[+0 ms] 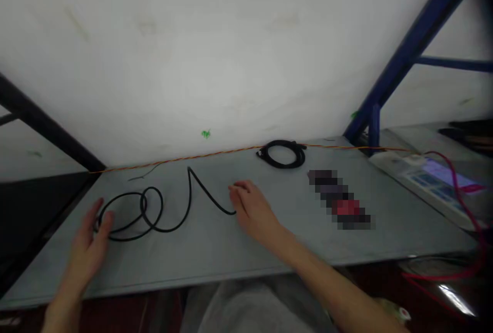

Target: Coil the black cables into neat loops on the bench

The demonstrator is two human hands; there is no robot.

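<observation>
Now: Both Hands Are Working Around a Loose Cable

Right now the left hand (87, 251) and right hand (250, 209) are reaching over a grey bench (269, 243), with a black cable (154, 229) lying between them at lower left of the frame. The cable is running in two loose loops, then rising to a sharp bend and dropping toward the right hand. The left fingers (100, 215) are spread open at the loops' left edge, not gripping anything. The right fingers (241, 189) are slightly curled over the cable's far stretch, hiding its end, and I cannot tell if they are pinching it.

So far, a second cable, the coil (283, 166), is sitting in a tight ring near the bench's back edge, while the black cable is lying unwound. Beside the back edge, a twisted wire (192, 157) is stretching across the frame. A pixelated object (339, 199) is lying at right, and a white panel (423, 179) with a pink cable (468, 209) is sitting further right.
</observation>
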